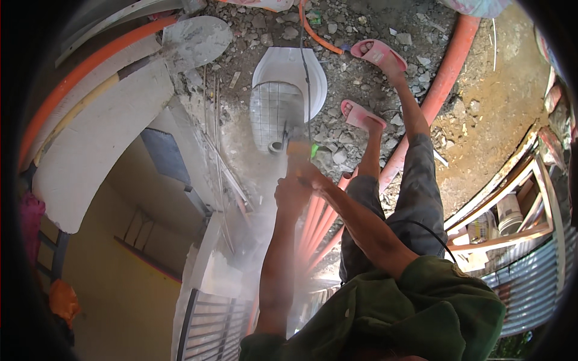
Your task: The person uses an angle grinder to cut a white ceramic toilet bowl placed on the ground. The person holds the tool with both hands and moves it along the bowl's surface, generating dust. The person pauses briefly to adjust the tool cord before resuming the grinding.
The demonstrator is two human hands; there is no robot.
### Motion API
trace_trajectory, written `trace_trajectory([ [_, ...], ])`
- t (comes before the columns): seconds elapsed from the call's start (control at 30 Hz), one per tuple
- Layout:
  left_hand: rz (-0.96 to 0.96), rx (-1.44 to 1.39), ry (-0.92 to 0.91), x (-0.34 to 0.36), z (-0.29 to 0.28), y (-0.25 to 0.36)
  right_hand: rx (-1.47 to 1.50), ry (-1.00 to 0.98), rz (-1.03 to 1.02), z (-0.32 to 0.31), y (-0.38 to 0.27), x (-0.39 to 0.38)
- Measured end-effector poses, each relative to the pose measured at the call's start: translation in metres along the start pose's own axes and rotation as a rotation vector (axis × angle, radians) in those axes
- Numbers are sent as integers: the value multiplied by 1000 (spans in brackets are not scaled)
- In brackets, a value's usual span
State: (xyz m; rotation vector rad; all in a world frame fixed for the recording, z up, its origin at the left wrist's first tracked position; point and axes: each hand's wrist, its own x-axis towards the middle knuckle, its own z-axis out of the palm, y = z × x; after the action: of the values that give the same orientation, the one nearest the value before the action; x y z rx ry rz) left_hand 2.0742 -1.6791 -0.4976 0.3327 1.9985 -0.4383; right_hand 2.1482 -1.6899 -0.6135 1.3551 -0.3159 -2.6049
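Note:
My left hand and my right hand are closed together on an orange-brown power tool, partly hidden by hands and dust. Its dark front end is over a gridded pale tile, near a small round hole at the tile's lower edge. The tile rests over a white toilet bowl on rubble. A thin dark cord runs across the bowl to the tool. Pale dust clouds the space below the tool and left of my hands.
Orange pipes cross the rubble around my pink-sandalled feet. At left are a shovel, a white wall ledge and an opening with a metal railing. Wooden frames and corrugated sheeting lie right.

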Motion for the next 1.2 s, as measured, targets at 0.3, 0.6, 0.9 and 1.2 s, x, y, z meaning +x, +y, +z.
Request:
trace_trajectory([
  [0.3, 6, -12, 5, 1, -7, 7, -54, 45, -106, 31, -34, -34],
  [0.6, 16, -29, 27, 7, -11, 15, -18, 34, -4, 17, -31, -11],
  [0.9, 3, -5, 1, 3, -26, 30, -9, 0, -54, 22, -42, -19],
  [1.2, -5, -9, -1, 10, -30, 31, -12, 23, -70, 35, -58, -24],
])
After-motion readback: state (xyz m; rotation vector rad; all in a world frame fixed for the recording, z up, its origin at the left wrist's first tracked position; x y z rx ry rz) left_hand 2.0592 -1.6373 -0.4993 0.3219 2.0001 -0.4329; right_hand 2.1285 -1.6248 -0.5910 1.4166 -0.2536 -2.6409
